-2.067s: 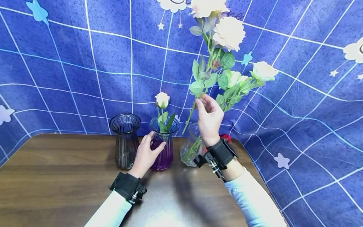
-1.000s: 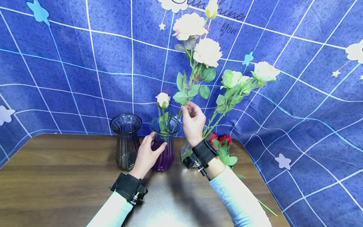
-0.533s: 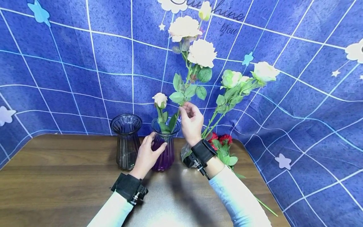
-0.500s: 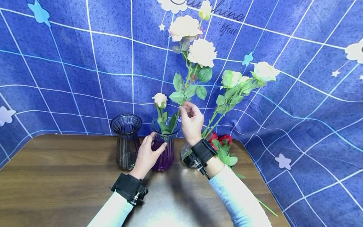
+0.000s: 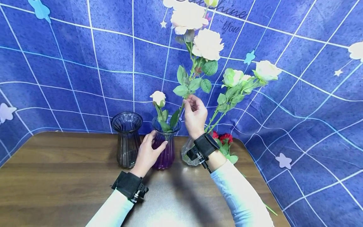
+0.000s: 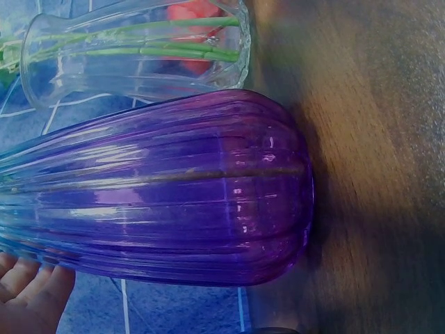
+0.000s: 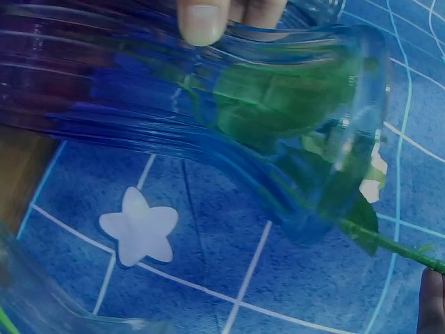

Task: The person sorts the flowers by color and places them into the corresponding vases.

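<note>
My left hand (image 5: 146,154) grips the neck of a ribbed purple-blue glass vase (image 5: 165,156), upright on the table. A thumb (image 7: 202,24) presses its glass in the right wrist view. Inside the vase stands a short pale rosebud (image 5: 158,98) with green leaves, leaning left. Above the mouth, my right hand (image 5: 195,116) pinches the stem (image 7: 396,245) of a tall spray of pale pink roses (image 5: 208,44). That stem slants down into the vase's mouth; in the right wrist view leaves (image 7: 278,97) show through the glass. One thin stem runs near the base in the left wrist view.
A smoky grey vase (image 5: 126,148) stands at left, close to my left hand. Behind my right wrist is a clear vase (image 5: 189,156) with white-green roses (image 5: 266,71). Red flowers (image 5: 226,138) lie at right on the wooden table (image 5: 71,183). A blue patterned cloth (image 5: 85,63) hangs behind.
My right hand has brought the rose spray left and down, its stem entering the purple vase, then raised it slightly. The rosebud has tilted left. My left hand has stayed on the vase.
</note>
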Demonstrator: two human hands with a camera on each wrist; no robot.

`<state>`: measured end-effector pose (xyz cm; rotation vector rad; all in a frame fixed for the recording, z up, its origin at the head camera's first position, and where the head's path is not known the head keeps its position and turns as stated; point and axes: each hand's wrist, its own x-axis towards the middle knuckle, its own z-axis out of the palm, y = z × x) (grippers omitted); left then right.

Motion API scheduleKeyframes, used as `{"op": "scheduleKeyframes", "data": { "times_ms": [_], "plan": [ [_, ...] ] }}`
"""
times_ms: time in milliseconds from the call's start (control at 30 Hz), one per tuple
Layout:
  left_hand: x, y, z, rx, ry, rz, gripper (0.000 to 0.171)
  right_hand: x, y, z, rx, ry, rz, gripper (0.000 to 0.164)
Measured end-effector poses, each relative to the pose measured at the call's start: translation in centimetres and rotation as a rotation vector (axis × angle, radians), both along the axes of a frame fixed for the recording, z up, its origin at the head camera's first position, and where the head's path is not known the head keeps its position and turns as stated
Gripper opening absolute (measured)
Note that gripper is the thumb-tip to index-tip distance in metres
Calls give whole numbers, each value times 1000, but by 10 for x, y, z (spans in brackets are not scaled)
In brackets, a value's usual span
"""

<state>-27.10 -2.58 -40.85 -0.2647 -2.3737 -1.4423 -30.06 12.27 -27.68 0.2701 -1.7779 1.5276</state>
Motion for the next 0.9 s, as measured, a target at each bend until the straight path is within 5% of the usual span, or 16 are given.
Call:
{"op": "scheduleKeyframes", "data": {
  "times_ms": [633,900],
  "plan": [
    [0,0,-1,7,28,2,66,4,0,-35,53,-185,90,19],
    [0,0,-1,8,33,-1,66,7,5,-37,171,-250,95,19]
  ]
}}
